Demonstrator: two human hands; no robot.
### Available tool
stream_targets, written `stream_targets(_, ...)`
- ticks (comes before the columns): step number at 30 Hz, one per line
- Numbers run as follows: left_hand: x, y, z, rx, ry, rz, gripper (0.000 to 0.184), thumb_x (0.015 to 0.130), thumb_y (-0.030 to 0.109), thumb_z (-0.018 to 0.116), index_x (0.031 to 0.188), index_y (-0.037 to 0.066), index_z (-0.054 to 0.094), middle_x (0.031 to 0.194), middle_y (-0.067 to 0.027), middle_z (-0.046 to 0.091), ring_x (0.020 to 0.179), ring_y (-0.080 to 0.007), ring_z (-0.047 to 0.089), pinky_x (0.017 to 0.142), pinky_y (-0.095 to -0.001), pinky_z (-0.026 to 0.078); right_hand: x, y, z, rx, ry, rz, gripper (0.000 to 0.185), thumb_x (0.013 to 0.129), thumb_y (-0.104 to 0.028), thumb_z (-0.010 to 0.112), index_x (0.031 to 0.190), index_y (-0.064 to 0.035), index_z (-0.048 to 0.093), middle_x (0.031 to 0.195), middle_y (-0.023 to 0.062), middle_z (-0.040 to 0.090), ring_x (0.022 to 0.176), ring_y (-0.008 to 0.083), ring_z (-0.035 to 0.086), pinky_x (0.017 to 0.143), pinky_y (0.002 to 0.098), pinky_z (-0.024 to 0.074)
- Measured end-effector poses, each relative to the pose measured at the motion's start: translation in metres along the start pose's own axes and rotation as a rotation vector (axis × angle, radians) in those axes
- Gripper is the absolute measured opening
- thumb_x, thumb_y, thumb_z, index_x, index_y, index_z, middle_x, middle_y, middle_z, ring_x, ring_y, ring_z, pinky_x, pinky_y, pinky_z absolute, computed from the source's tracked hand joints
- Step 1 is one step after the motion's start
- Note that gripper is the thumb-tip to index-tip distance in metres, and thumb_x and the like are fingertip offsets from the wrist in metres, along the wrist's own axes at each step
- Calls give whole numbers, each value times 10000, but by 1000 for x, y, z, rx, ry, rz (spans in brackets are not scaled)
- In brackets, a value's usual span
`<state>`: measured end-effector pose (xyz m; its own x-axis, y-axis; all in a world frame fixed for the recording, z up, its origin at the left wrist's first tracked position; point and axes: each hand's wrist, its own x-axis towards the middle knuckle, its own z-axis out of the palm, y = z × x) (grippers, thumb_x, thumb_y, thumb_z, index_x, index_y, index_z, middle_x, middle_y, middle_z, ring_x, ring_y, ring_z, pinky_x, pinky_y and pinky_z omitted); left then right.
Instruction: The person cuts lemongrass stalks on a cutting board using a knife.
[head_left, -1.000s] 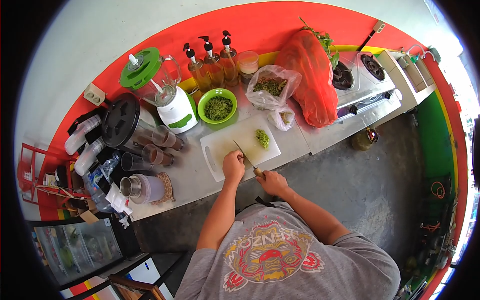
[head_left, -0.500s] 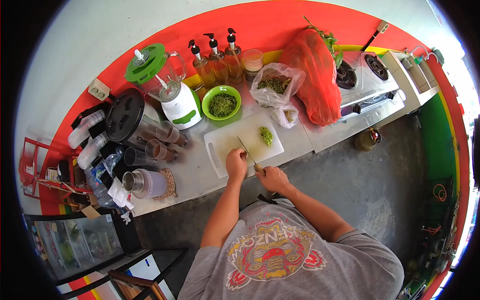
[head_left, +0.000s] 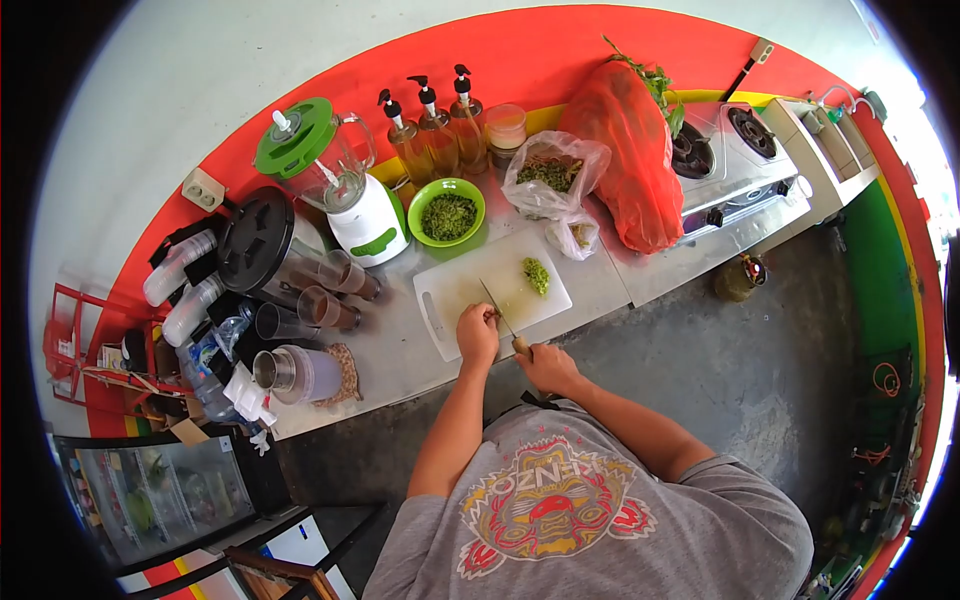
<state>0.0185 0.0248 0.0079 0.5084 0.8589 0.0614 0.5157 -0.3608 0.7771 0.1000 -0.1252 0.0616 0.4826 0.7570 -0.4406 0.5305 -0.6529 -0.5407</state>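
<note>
My right hand point(head_left: 550, 368) is closed around the wooden handle of a knife point(head_left: 503, 317). The blade points away from me over a white cutting board point(head_left: 448, 279). My left hand point(head_left: 478, 332), fingers curled together, is at the board's near edge, right beside the blade. Whatever is pinched in those fingertips is too small to make out. A small heap of chopped green pieces point(head_left: 536, 276) lies on the right part of the board, beyond the knife, and a few green bits lie near the blade.
Behind the board stand a green bowl of chopped greens point(head_left: 478, 196), a blender point(head_left: 366, 222), pump bottles point(head_left: 437, 133) and a plastic bag of greens point(head_left: 527, 196). A red bag point(head_left: 630, 165) and a gas stove point(head_left: 735, 190) are to the right. Glasses point(head_left: 322, 309) and a steel-topped container point(head_left: 312, 373) stand left.
The knife and my right hand have drawn back slightly toward me. My left hand stays beside the blade. The whole view has shifted slightly.
</note>
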Motion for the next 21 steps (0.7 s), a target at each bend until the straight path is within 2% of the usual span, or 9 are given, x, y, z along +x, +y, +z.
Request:
stream_targets(11,-8,-7,2,-50,74,94,60,823,21,707,882,11,700,847,-127,660,782,-313,656,716,-410,517,4,4,5,-17,4,-27,511,963,-471,554,1001,23,682,971,295,698,941,489,667,857,563,520)
stream_targets(14,-10,-13,2,-64,98,147,76,834,-8,694,907,-11,712,874,-139,682,759,-292,684,716,-375,542,7,5,2,-64,7,-31,515,960,-475,560,988,24,685,971,299,697,936,488,669,854,562,523)
stream_targets(16,-12,-18,2,-63,172,284,65,855,-5,676,908,-24,709,892,-150,685,781,-290,684,723,-370,542,8,-5,-5,-49,-12,-32,511,961,-475,562,987,20,687,976,295,699,930,484,673,841,563,528)
stream_targets(21,-14,-18,2,-149,99,169,69,863,-22,669,929,-22,688,936,-138,646,813,-278,661,743,-366,537,3,0,4,-48,6,-49,522,961,-480,560,1010,22,693,977,295,700,932,487,673,842,563,529)
